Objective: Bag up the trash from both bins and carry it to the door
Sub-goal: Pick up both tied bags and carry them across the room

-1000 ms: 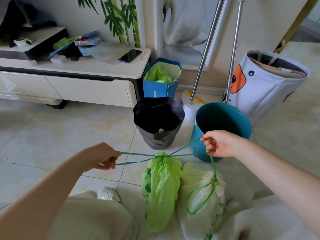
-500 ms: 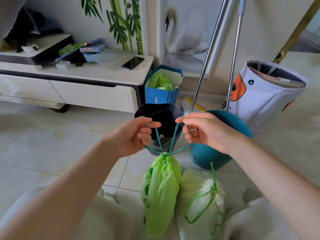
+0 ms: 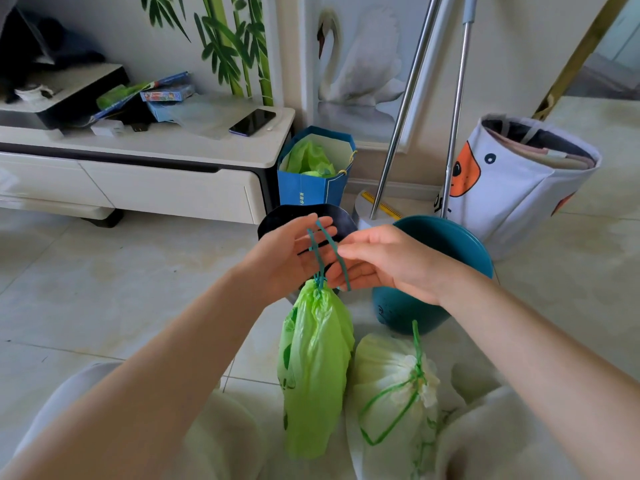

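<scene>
Hands have come together vs a sec ago, when we had them spread wide w/ the strings pulled flat. Now our left hand [image 3: 289, 259] and right hand [image 3: 384, 263] meet just above the green bag [image 3: 313, 368], fingers loose and mostly straight, not fisted. The drawstrings [image 3: 323, 252] run up from the cinched bag neck between the two palms and loop over the left fingers; right fingertips touch the strands. So both hands hold string lightly, a narrow grip, no tight pinch that we can see. Bag neck sits right under the grip; the bag hangs down from it, its lower end reaching floor level, whether resting or lifted we can't tell.

White bag [image 3: 391, 393], already tied w/ green cord, lies just right of and below the grip, touching the green one.

Behind the hands: black bin [image 3: 273, 221], mostly hidden by our left fingers. Teal bin [image 3: 446, 251] tilts just behind the right hand and wrist. Two mop poles [image 3: 453, 126] lean further back, w/ a fabric basket [image 3: 512, 188] to their right. Blue paper bag [image 3: 313, 188] stands beyond the black bin, against the cabinet [image 3: 166, 188].

Left of the grip is bare tile [image 3: 104, 289], wide open. Right side is tighter, w/ teal bin and basket near.
</scene>
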Available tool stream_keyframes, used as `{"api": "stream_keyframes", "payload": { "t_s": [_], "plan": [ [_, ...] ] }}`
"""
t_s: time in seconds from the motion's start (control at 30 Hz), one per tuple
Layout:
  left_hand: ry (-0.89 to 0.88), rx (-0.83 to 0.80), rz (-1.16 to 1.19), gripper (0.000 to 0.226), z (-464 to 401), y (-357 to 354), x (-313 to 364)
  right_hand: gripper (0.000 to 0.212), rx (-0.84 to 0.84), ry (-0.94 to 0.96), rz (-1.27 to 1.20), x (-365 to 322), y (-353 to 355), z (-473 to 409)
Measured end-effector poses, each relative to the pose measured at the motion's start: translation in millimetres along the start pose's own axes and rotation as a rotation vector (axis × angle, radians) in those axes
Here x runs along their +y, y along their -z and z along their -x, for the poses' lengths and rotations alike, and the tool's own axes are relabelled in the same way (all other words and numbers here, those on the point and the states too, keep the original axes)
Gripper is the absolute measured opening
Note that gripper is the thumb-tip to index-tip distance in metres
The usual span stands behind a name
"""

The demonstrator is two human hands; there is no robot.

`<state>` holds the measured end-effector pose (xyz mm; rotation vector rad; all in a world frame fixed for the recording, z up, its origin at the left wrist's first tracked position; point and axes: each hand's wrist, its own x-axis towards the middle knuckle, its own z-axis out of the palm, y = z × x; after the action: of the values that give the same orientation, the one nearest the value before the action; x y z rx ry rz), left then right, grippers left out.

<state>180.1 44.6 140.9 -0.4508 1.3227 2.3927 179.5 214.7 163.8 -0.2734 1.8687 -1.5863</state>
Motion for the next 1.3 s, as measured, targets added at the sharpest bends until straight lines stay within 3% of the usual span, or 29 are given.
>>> {"api": "stream_keyframes", "payload": {
  "t_s": [0.13,0.27,0.33,0.4,0.47,0.57,0.63,0.73,0.77,0.8,0.9,1.0,1.1,1.17,1.3],
  "plan": [
    [-0.081,-0.031,0.154,0.017,-1.2,-2.0,1.6,0.024,0.023,-0.032,0.015,14.3,7.7,4.2],
    [-0.133,-0.05,0.004,0.012,1.2,-7.5,1.3,0.019,0.14,-0.044,0.034,34.1,29.3,11.4],
    [-0.13,-0.06,-0.086,0.013,3.3,-10.2,-1.3,0.022,0.199,-0.079,0.265,51.2,43.5,14.2],
    [-0.12,-0.075,-0.136,0.016,5.3,-12.0,-4.0,0.037,0.193,-0.139,0.666,74.9,57.0,17.1],
    [-0.116,-0.087,-0.16,0.019,7.1,-12.9,-5.9,0.058,0.098,-0.207,1.002,104.0,68.3,18.8],
    [-0.119,-0.09,-0.17,0.019,8.8,-13.1,-6.4,0.071,-0.074,-0.29,1.21,139.4,77.5,22.9],
    [-0.124,-0.09,-0.178,0.019,9.4,-12.9,-6.8,0.059,-0.133,-0.303,1.279,154.0,80.5,25.4],
    [-0.133,-0.101,-0.195,0.02,10.4,-13.0,-7.8,0.015,-0.109,-0.309,1.383,156.2,83.8,27.6],
    [-0.134,-0.105,-0.199,0.022,10.9,-12.9,-8.0,0.008,-0.082,-0.301,1.38,153.1,84.1,28.8],
    [-0.136,-0.108,-0.204,0.023,11.0,-13.0,-8.2,0.015,-0.041,-0.294,1.335,146.4,82.0,30.7],
    [-0.148,-0.109,-0.227,0.024,11.3,-13.2,-8.3,0.026,0.082,-0.223,0.994,118.0,68.9,40.4],
    [-0.162,-0.102,-0.243,0.023,12.8,-15.1,-8.0,0.03,0.025,-0.135,0.638,90.2,46.7,55.0],
    [-0.185,-0.101,-0.279,0.021,16.6,-17.0,-9.0,0.007,-0.055,-0.029,0.507,86.0,20.6,60.8],
    [-0.198,-0.108,-0.311,0.023,18.7,-17.8,-10.7,0.009,-0.05,0.054,0.725,101.0,5.7,59.6],
    [-0.22,-0.114,-0.359,0.03,20.2,-18.2,-12.9,0.027,-0.131,0.256,1.45,144.8,-6.9,52.6]
  ]
}}
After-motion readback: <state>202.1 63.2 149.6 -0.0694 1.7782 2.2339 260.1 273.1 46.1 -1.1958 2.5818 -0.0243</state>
